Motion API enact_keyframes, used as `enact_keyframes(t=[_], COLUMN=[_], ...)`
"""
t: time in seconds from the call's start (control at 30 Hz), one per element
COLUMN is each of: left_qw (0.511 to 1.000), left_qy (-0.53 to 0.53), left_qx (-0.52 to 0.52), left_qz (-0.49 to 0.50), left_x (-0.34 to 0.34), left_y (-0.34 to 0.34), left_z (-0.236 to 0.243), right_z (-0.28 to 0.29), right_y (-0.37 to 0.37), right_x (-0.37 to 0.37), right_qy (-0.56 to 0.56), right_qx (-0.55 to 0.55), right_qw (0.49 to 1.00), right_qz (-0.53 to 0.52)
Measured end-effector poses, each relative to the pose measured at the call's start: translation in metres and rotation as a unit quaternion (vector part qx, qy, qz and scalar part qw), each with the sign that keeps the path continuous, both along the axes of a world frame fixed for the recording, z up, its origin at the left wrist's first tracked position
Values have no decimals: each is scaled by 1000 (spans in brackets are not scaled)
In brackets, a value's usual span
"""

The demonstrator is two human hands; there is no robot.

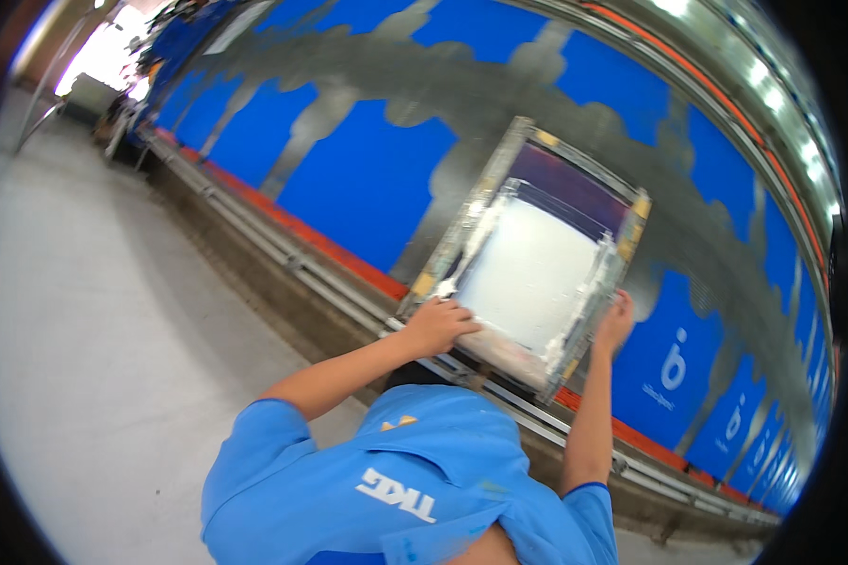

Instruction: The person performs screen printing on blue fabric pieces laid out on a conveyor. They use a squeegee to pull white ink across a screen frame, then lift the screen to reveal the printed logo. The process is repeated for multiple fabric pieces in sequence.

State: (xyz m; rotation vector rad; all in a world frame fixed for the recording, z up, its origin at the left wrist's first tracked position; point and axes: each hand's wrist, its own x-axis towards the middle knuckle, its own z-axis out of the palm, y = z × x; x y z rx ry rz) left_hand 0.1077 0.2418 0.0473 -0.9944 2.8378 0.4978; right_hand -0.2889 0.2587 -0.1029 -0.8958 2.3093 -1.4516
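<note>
A screen printing frame lies tilted across the long table in front of me. White ink covers most of its mesh, and a dark purple band shows at its far end. At the near left corner, my left hand is closed on the frame's edge. My right hand grips the right side with curled fingers, partly blurred. Whether the frame touches the table surface I cannot tell.
Blue panels line the grey-streaked table, and those on the right bear small white prints. An orange-red strip and metal rail run along the near edge. Pale floor stretches left, with equipment at the far end.
</note>
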Motion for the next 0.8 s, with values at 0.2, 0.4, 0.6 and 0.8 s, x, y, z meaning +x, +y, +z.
enact_keyframes(t=[0.2, 0.4, 0.6, 0.8], left_qw=[998, 997, 999, 998], left_qy=[35, 65, -8, -26], left_qx=[-35, -31, 44, 24], left_qz=[29, 36, 25, 56], left_x=[-49, -101, -153, -155], left_y=[-83, -227, -299, -295], left_z=[-17, -46, -24, -37], right_z=[26, 108, 143, 87], right_y=[13, -29, -138, -157], right_x=[-6, 1, -11, -8], right_qy=[-1, 348, 324, 260], right_qx=[61, 175, 194, 215], right_qw=[993, 902, 879, 898], right_qz=[99, 188, 291, 281])
